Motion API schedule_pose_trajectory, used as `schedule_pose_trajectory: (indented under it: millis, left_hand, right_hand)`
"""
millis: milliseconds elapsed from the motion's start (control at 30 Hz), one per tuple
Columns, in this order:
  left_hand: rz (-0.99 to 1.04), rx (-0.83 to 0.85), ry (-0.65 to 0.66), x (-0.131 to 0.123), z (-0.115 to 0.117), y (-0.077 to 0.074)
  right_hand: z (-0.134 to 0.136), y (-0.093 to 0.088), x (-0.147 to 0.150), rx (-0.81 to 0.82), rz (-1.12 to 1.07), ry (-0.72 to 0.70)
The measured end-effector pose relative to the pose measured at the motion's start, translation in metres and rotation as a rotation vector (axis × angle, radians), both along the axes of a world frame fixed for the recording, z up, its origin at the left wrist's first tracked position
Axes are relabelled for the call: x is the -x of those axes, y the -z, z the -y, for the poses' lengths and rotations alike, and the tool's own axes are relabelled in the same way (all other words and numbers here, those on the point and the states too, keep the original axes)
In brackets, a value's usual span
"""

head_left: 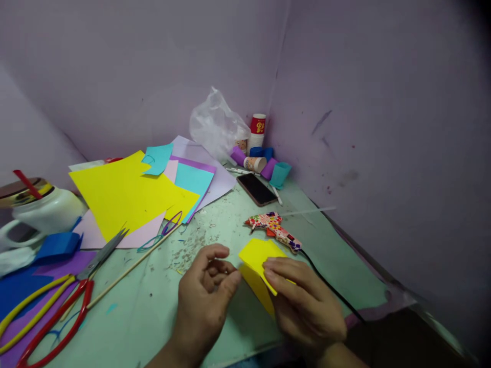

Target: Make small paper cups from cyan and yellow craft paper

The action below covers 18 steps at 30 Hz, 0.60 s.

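Note:
A folded piece of yellow paper (261,253) is in my right hand (307,301), whose fingers press on its top while the thumb is hidden behind it. One flap of the paper hangs below the fold. My left hand (207,296) is beside the paper's left edge, fingers loosely curled and apart from the thumb. Its thumb tip is close to that edge; whether it touches I cannot tell. Just beyond the paper lies a flower-patterned glue gun (274,225), nozzle to the left, with a clear glue stick (310,210) at its rear.
Scissors (86,273) with red and yellow handles lie left by a wooden stick (134,268). Coloured paper sheets (130,191) spread behind them, near a white mug (46,212). A phone (257,189), paper cups (258,128) and a plastic bag (217,122) are by the wall corner. A black cord (330,283) runs right.

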<state>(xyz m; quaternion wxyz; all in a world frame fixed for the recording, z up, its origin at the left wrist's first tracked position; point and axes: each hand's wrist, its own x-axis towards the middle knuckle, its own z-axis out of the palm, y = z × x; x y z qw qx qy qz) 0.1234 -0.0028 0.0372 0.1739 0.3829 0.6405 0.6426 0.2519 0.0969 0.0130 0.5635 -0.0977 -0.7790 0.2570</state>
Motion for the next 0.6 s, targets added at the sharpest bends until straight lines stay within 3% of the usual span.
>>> schedule_pose_trajectory:
  millis: [133, 333, 433, 500, 600]
  left_hand:
    - [-0.005, 0.072, 0.229, -0.006, 0.001, -0.006]
    - [-0.206, 0.185, 0.115, 0.006, 0.003, -0.014]
    - [-0.405, 0.202, 0.147, 0.014, 0.006, -0.013]
    - [-0.513, 0.207, 0.187, 0.018, 0.009, -0.014]
    - [-0.639, 0.187, 0.25, 0.019, 0.013, -0.019]
  right_hand:
    - [0.006, 0.004, 0.011, -0.197, 0.09, 0.094]
    - [0.012, -0.005, 0.018, -0.241, 0.126, -0.097]
    - [0.004, -0.02, 0.012, -0.109, 0.146, -0.058]
    - [-0.004, -0.031, 0.011, 0.066, 0.234, -0.02]
    - [-0.014, -0.041, 0.016, 0.53, 0.541, -0.246]
